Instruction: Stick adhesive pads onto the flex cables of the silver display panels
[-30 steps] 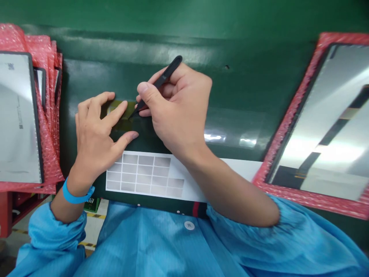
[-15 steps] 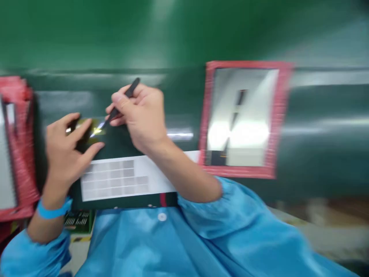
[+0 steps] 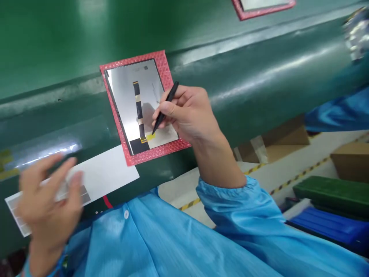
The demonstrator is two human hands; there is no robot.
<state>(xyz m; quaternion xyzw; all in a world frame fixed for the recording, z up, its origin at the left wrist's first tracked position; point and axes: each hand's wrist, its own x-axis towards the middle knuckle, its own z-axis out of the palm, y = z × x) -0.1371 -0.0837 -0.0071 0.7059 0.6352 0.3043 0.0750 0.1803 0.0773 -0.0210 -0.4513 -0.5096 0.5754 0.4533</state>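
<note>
My right hand (image 3: 191,111) grips black tweezers (image 3: 165,107), tip pointing down and left. At the tip is a small yellow piece of tape (image 3: 150,136), by the lower end of a dark flex cable (image 3: 138,109); I cannot tell whether it touches the panel. The cable runs along the silvery back of a display panel (image 3: 122,88), which rests on pink bubble wrap (image 3: 138,158). My left hand (image 3: 50,207), blurred, hovers over a white label sheet (image 3: 112,169) with grey rectangles, fingers apart and holding nothing.
Yellow tape strips (image 3: 5,159) lie at the left edge of the green work surface (image 3: 230,88). Another pink-wrapped panel (image 3: 265,7) is at the top. To the right are a person's blue sleeve (image 3: 340,109), cardboard boxes (image 3: 350,161) and a blue bin (image 3: 331,225).
The view has swung right. My right hand has carried the tweezers from the yellow tape at left over to the panel. My left hand has come away from the tape strips.
</note>
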